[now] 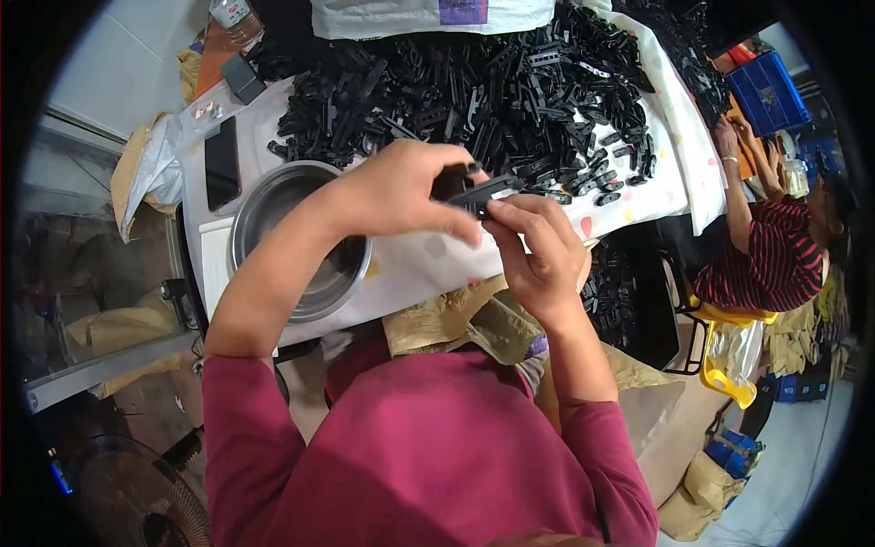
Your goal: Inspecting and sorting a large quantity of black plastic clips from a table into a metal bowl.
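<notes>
Near the front edge of the table, my right hand (543, 251) pinches a small black plastic part (490, 191) between thumb and fingers. My left hand (401, 189) curves around the part's left side, thumb and fingers spread apart and a little blurred. Whether the left fingertips touch it cannot be made out. Behind both hands spreads a large heap of similar black plastic parts (410, 91), long and narrow. A round metal bowl (260, 196) stands under my left forearm, partly hidden by it.
A dark phone (221, 164) lies at the table's left side, near a grey block (242, 78). A white sack (428, 20) stands at the back. On the right, another person in a striped shirt (766, 255) works near a blue crate (768, 94). A fan (137, 497) stands lower left.
</notes>
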Demonstrator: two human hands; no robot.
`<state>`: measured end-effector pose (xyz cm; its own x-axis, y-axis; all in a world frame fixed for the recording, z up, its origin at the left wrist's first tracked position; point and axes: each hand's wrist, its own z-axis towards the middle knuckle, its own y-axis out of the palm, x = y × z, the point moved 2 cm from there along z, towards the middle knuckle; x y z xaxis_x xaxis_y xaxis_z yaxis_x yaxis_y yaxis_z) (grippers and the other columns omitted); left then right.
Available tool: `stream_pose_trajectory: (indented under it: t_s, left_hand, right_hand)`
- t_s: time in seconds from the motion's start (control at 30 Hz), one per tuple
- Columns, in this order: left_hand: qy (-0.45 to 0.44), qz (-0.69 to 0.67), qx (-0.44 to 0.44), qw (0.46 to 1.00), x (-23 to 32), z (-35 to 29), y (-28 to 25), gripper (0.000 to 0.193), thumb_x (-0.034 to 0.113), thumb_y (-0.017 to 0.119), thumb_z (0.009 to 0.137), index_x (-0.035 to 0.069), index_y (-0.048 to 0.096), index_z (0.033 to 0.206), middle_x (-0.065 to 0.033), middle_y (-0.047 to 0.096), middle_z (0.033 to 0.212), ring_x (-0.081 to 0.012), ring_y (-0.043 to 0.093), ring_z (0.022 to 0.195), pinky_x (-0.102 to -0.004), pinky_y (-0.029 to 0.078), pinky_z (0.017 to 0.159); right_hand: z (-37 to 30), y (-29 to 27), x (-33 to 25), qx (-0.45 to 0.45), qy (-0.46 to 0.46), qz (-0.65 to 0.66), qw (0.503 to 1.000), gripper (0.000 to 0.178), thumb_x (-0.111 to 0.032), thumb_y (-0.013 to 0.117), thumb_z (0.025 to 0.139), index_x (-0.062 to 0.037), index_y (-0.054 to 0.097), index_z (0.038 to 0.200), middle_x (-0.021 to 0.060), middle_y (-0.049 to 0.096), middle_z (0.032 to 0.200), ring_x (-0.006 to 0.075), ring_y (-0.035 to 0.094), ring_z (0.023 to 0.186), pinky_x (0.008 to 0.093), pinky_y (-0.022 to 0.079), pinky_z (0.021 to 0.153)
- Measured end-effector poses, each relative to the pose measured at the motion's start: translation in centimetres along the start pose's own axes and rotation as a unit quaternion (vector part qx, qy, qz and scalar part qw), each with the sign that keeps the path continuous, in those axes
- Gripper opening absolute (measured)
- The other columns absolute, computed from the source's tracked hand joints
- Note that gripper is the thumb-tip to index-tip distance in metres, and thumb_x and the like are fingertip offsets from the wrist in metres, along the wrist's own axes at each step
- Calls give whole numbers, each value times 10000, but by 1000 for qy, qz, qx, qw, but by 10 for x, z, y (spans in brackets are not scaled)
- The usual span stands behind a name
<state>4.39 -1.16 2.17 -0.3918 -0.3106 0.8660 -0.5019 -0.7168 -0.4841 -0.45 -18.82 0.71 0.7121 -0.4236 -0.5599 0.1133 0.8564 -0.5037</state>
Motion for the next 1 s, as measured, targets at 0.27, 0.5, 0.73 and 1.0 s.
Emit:
stream_pose_trajectory:
  t_s: [0.27,0.5,0.73,1.0]
  left_hand:
    - [12,86,0,996,-31,-29,26,318,188,732,675,31,604,920,-114,621,812,-257,612,733,-327,470,651]
    - [-79,24,-37,996,-57,-43,5,508,224,726,675,50,540,1115,-121,621,998,-222,610,900,-307,464,782]
    - [-112,257,177,944,-102,2,-51,223,120,697,663,82,607,863,-66,571,835,-256,560,852,-320,457,755]
    - [13,551,-7,834,-109,34,-27,179,82,661,565,72,637,742,-25,597,794,-207,560,839,-325,480,717]
  right_hand:
    - [-19,23,11,-168,191,59,965,326,44,618,743,0,533,1056,138,556,946,231,588,863,292,510,708]
    - [-23,46,38,-189,250,103,944,423,-110,699,730,-24,542,1113,116,571,888,208,590,811,303,499,691]
    - [-3,90,92,-128,201,-225,945,118,-184,572,795,-82,598,848,124,603,757,331,587,641,397,469,576]
    - [-47,28,97,-81,235,-383,890,105,-130,589,748,-74,584,836,100,558,835,301,567,796,383,470,640]
